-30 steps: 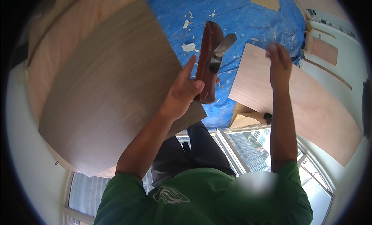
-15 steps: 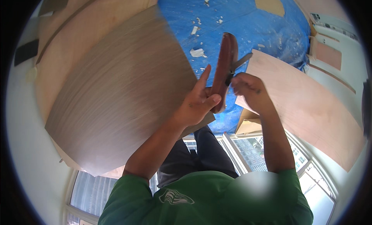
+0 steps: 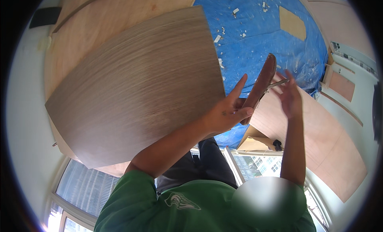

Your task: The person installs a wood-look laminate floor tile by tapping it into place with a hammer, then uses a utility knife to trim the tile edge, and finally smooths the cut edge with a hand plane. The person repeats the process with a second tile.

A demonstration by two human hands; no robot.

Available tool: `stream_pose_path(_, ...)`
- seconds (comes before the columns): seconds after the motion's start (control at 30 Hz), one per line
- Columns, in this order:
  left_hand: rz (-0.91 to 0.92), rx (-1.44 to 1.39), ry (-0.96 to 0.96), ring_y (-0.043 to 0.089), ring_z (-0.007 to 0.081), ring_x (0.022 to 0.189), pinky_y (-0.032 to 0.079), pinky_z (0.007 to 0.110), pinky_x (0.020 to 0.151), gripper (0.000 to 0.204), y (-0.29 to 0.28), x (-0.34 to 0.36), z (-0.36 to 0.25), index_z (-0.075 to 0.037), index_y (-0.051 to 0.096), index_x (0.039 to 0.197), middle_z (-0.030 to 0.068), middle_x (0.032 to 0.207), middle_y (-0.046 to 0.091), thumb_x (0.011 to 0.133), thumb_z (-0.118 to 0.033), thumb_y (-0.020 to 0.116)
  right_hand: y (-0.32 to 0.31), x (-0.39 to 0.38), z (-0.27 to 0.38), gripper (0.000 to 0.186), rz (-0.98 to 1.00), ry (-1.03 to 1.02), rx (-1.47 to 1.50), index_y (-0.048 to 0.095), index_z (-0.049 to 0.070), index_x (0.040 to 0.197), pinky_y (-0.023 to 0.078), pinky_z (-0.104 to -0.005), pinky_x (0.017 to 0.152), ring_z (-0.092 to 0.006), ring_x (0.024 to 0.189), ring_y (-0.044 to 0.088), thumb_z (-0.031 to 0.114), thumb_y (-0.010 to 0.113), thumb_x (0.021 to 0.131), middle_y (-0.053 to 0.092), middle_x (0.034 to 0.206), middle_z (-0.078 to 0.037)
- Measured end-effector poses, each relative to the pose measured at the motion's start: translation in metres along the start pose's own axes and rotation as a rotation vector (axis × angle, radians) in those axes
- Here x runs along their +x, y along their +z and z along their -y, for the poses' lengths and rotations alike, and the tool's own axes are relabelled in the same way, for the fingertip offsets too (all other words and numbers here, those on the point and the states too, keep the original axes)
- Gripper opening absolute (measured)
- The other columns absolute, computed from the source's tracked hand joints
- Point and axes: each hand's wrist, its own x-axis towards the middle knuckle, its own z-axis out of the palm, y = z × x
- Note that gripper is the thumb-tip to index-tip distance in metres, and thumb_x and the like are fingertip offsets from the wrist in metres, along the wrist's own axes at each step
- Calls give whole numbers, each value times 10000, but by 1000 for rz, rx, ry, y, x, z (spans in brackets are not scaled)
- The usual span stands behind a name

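My left hand (image 3: pixel 229 114) grips the lower end of a long, narrow reddish-brown tool (image 3: pixel 260 86) with rounded ends, its thumb across the near side and a finger stretched out. The tool is held tilted, its far end up and to the right. From its right side juts a thin metal strip (image 3: pixel 277 84), whose kind I cannot make out. Close to the strip's tip, my right hand (image 3: pixel 290 97) is open with fingers spread, slightly blurred; I see nothing held in it. A large brown wood-grain panel (image 3: pixel 139 84) lies left of my left hand.
A blue sheet (image 3: pixel 251 40) with white scraps covers the floor ahead, a tan board piece (image 3: pixel 292 23) on it. To the right lies a pale wood panel (image 3: pixel 319 140). A cardboard box (image 3: pixel 255 144) stands by the windows, a small black object (image 3: pixel 277 144) at its right.
Both hands and the tool have shifted right in view, and the tool leans further right. My right hand's fingers have spread. A small black object now appears by the cardboard box.
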Motion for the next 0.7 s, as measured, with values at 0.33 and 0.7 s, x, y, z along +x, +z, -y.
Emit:
stream_pose_path(0.33,-148,355,133,640,165,835,531,335,784,931,0,10,-10,-42,-36,1647,138,1007,701,1036,-251,636,110,-53,13,353,97,329,-156,605,-14,1234,367,-232,513,-64,584,479,294,561,1069,602,810,-20)
stream_pose_path(0.7,-82,384,84,579,142,786,497,333,747,937,-4,8,-19,-48,-84,1644,91,928,644,1057,-277,610,68,-60,59,72,66,212,-211,618,45,839,229,-222,433,-35,495,363,10,569,878,475,625,36)
